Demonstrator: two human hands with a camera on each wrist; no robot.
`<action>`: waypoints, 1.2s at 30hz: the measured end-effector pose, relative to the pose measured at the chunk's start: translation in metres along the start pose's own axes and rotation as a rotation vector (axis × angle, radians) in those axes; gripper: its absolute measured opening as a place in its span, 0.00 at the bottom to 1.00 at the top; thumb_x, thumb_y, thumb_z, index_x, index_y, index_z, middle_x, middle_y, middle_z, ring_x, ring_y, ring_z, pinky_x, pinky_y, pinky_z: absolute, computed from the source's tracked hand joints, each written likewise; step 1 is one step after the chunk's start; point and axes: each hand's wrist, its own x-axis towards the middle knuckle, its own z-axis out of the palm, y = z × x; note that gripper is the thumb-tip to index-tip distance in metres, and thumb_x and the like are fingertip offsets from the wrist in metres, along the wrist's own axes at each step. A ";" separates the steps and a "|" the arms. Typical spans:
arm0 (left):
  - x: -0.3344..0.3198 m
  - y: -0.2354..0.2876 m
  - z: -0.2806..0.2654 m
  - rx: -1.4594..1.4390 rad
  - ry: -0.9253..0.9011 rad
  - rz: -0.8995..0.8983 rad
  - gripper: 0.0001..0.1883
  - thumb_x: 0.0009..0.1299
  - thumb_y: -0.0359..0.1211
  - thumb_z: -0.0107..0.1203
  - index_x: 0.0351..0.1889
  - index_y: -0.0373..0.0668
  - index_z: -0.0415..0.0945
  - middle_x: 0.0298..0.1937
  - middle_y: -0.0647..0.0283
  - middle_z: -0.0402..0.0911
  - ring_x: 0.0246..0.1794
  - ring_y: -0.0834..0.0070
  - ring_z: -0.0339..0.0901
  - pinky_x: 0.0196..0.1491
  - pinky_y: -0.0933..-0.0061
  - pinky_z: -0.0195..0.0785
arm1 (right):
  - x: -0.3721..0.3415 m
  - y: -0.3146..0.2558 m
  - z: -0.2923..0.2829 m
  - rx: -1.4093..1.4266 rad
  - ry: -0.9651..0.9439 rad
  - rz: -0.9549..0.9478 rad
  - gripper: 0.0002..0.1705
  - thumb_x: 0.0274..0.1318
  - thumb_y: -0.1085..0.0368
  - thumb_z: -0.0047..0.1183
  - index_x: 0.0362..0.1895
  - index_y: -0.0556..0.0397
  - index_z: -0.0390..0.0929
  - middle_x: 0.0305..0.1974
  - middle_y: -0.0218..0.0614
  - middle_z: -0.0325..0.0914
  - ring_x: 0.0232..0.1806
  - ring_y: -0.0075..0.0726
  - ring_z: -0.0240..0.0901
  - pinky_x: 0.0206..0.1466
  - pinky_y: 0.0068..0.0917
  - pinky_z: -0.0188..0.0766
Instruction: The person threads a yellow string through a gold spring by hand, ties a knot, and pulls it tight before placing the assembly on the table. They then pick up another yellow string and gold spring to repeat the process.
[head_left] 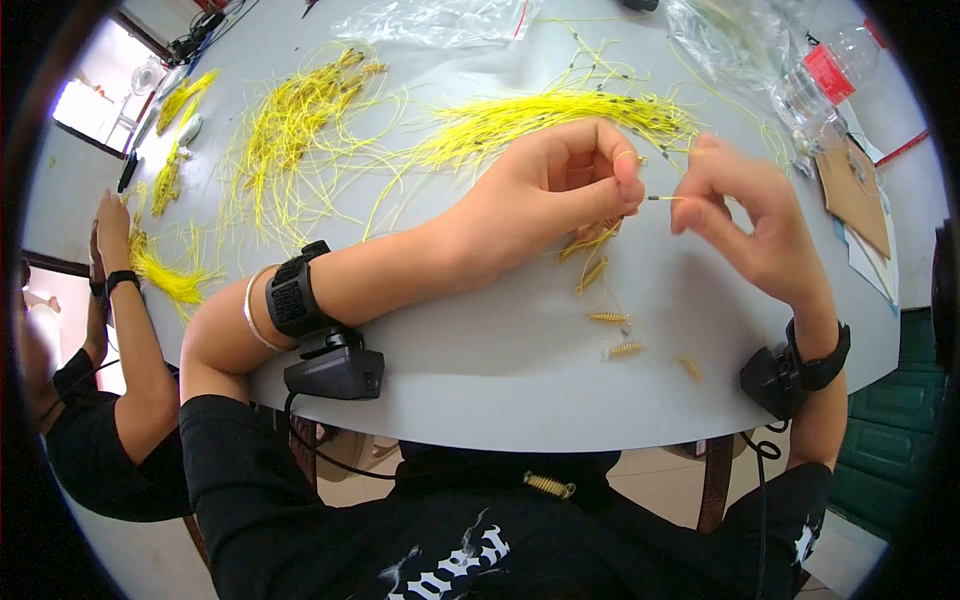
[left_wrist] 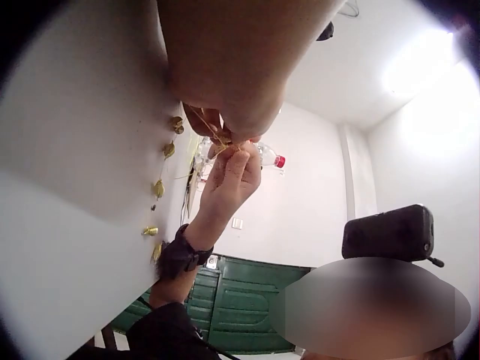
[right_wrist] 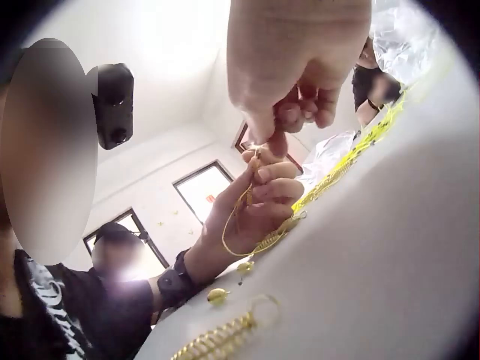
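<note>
My left hand [head_left: 545,190] pinches a thin yellow line [right_wrist: 227,236] between thumb and forefinger, and a loop of it hangs below the fingers in the right wrist view. Across from it, my right hand [head_left: 755,220] pinches the other end, its fingers slightly blurred. A small dark sleeve [head_left: 654,198] sits on the short taut stretch between the hands. Gold wire spring coils [head_left: 593,273] hang or lie just under my left hand. Nearer the table edge lie another spring coil [head_left: 607,317] and one more [head_left: 626,350].
Bundles of yellow line [head_left: 560,120] spread across the back of the grey table [head_left: 480,370]. Plastic bags [head_left: 430,22], a bottle [head_left: 825,80] and cardboard [head_left: 852,195] lie around them. One spring [head_left: 549,485] rests on my shirt. Another person's hand [head_left: 113,230] is at the left.
</note>
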 end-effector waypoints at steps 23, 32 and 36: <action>-0.003 0.005 0.002 0.380 -0.121 -0.019 0.09 0.67 0.32 0.53 0.42 0.39 0.73 0.35 0.70 0.72 0.36 0.87 0.68 0.40 0.85 0.62 | -0.002 0.015 0.011 0.015 0.530 -0.108 0.06 0.59 0.69 0.47 0.32 0.60 0.72 0.28 0.32 0.70 0.30 0.20 0.66 0.33 0.14 0.62; 0.000 -0.006 -0.001 0.359 -0.034 0.175 0.08 0.68 0.26 0.46 0.43 0.36 0.70 0.35 0.68 0.72 0.37 0.84 0.70 0.40 0.83 0.64 | -0.001 0.014 0.019 0.118 0.526 -0.075 0.07 0.59 0.68 0.48 0.31 0.59 0.73 0.28 0.32 0.70 0.30 0.21 0.65 0.35 0.15 0.61; -0.003 0.003 0.005 0.397 -0.017 0.092 0.07 0.69 0.29 0.47 0.42 0.37 0.69 0.32 0.71 0.70 0.30 0.89 0.64 0.35 0.87 0.58 | 0.000 0.008 0.022 0.047 0.476 -0.126 0.07 0.58 0.67 0.50 0.28 0.57 0.74 0.25 0.29 0.69 0.27 0.19 0.61 0.30 0.16 0.58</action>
